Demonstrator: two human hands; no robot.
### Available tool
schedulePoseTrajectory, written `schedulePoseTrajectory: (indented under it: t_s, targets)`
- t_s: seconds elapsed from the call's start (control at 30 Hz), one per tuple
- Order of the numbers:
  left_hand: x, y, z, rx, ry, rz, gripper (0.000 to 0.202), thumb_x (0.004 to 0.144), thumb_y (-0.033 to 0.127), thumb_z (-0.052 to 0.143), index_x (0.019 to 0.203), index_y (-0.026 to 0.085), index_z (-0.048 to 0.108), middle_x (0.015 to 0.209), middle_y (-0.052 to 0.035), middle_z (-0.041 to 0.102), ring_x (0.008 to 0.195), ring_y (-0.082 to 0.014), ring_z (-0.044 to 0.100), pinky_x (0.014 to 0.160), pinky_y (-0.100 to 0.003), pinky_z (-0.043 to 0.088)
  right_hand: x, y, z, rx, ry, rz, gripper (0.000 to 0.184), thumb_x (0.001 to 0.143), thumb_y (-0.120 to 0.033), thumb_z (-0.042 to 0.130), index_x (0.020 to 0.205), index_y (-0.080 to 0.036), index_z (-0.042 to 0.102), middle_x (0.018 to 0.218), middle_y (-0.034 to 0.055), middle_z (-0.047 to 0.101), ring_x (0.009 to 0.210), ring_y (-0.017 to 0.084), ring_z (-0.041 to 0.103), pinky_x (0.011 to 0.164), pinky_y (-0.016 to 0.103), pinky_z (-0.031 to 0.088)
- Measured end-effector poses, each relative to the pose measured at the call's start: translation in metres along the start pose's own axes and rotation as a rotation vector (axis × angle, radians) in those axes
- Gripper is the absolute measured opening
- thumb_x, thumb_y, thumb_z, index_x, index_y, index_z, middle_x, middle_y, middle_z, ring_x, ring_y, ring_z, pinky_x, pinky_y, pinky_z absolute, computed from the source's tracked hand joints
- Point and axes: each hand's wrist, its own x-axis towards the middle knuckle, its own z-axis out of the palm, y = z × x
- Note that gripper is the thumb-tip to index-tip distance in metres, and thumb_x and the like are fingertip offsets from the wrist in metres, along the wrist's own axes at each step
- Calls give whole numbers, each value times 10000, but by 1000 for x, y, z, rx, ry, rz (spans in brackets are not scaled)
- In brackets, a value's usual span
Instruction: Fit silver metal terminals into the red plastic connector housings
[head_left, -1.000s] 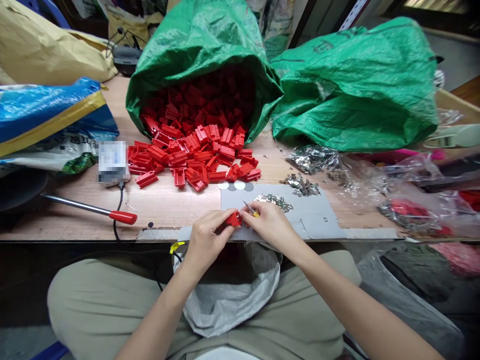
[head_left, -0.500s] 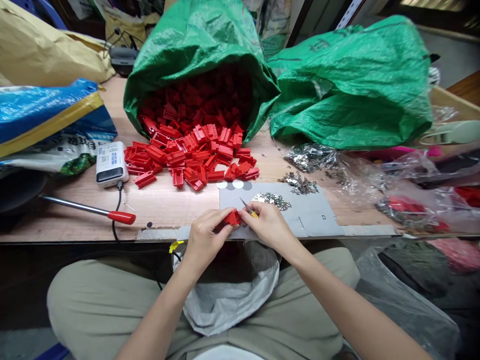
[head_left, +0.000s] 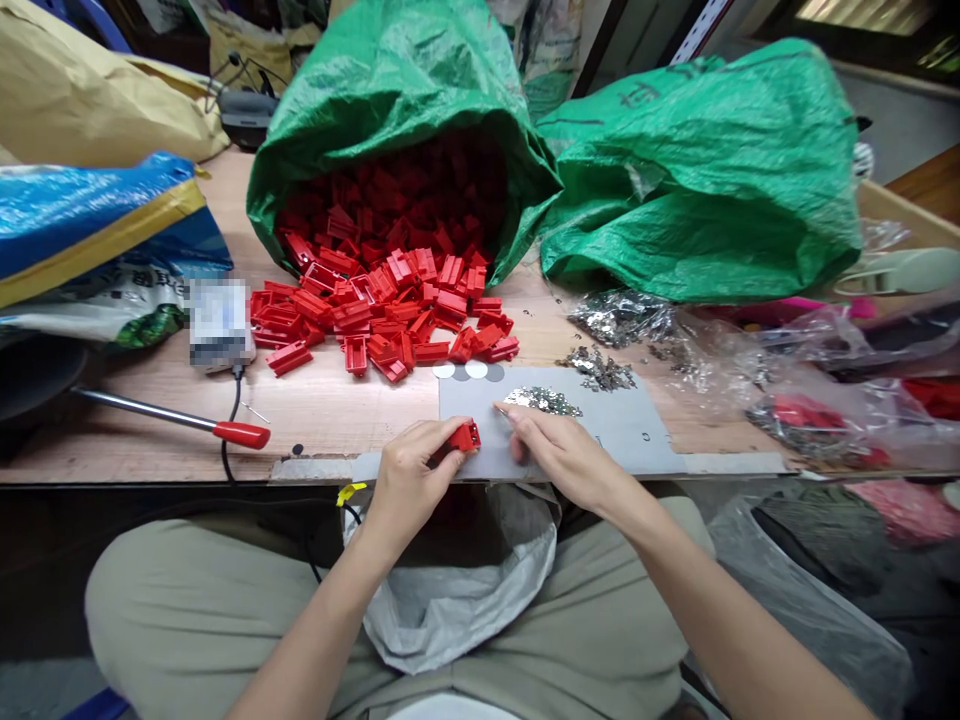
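Observation:
My left hand point(head_left: 409, 475) is closed on a small red plastic part point(head_left: 466, 437) at the table's front edge. My right hand point(head_left: 559, 450) lies just to the right of it on a grey card sheet point(head_left: 637, 435), fingers close together and pointing at a small heap of shiny metal clips point(head_left: 544, 400). A thin metal tool tip point(head_left: 498, 408) sticks out by its fingertips. Many loose red parts point(head_left: 390, 315) spill from an open green sack point(head_left: 405, 90) behind.
A second green sack point(head_left: 712, 170) lies at the back right. More metal clips point(head_left: 619, 315) and clear plastic bags point(head_left: 825, 400) sit to the right. A red-handled screwdriver point(head_left: 240, 433), a white device point(head_left: 219, 320) and a blue bag point(head_left: 90, 215) are on the left. A grey plastic bag point(head_left: 457, 590) hangs in my lap.
My right hand has come away from the red part and moved right onto the grey sheet, towards the metal clips. My left hand still holds the red part.

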Motion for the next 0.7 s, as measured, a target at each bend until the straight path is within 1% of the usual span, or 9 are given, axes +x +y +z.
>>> schedulePoseTrajectory:
  t_s: [0.07, 0.1, 0.17, 0.23, 0.3, 0.37, 0.5, 0.7]
  targets:
    - [1, 1, -1, -19, -23, -14, 320, 882, 134, 629, 1189, 208, 681, 1086, -42, 730, 977, -156, 667, 864, -263, 516, -3, 6, -11, -77, -90, -43, 372, 1021, -385, 352, 1223, -187, 592, 764, 9, 653, 708, 159, 588, 686, 265, 419]
    - [1, 2, -2, -27, -39, -29, 311, 889, 140, 622, 1187, 209, 678, 1088, -41, 727, 980, -155, 665, 866, -261, 514, -3, 8, -15, -90, -139, -60, 341, 1017, -364, 374, 1226, -182, 573, 767, 8, 655, 702, 155, 584, 675, 260, 417]
    - [2, 4, -4, -43, -64, -57, 292, 900, 162, 616, 1183, 210, 673, 1079, -37, 721, 970, -152, 665, 862, -256, 513, -2, 10, -18, -77, -195, -95, 279, 1010, -338, 411, 1163, -178, 582, 773, 6, 665, 676, 144, 578, 651, 249, 412]
    - [3, 7, -6, -55, -84, -74, 278, 906, 181, 614, 1177, 211, 670, 1075, -34, 717, 968, -152, 664, 856, -252, 513, 3, 10, -18, -57, -198, -146, 248, 1003, -323, 446, 1066, -177, 636, 827, 21, 692, 711, 140, 602, 677, 243, 423]
    - [4, 8, -7, -59, -93, -82, 270, 911, 191, 610, 1173, 211, 670, 1073, -33, 716, 972, -151, 662, 858, -247, 512, 8, 9, -17, -61, -180, -200, 247, 991, -306, 480, 1018, -179, 691, 920, 38, 718, 802, 149, 635, 737, 242, 436]
    - [4, 9, -7, -60, -97, -83, 261, 916, 200, 605, 1168, 209, 671, 1073, -35, 717, 978, -150, 662, 856, -243, 511, 13, 9, -17, -71, -184, -229, 249, 983, -288, 496, 1032, -182, 717, 980, 41, 728, 848, 154, 647, 764, 239, 442]
    - [4, 9, -6, -61, -83, -70, 243, 909, 212, 619, 1143, 191, 680, 1058, -43, 720, 969, -151, 667, 828, -233, 514, 16, 10, -20, -68, -219, -238, 259, 978, -287, 505, 1046, -181, 731, 992, 37, 735, 844, 152, 653, 746, 232, 450]
    - [5, 8, -6, -38, -83, -50, 260, 909, 195, 617, 1163, 193, 672, 1061, -48, 722, 968, -156, 669, 835, -248, 512, 17, 9, -20, -54, -223, -235, 265, 973, -284, 509, 1057, -179, 737, 1022, 41, 736, 880, 162, 664, 774, 235, 465]
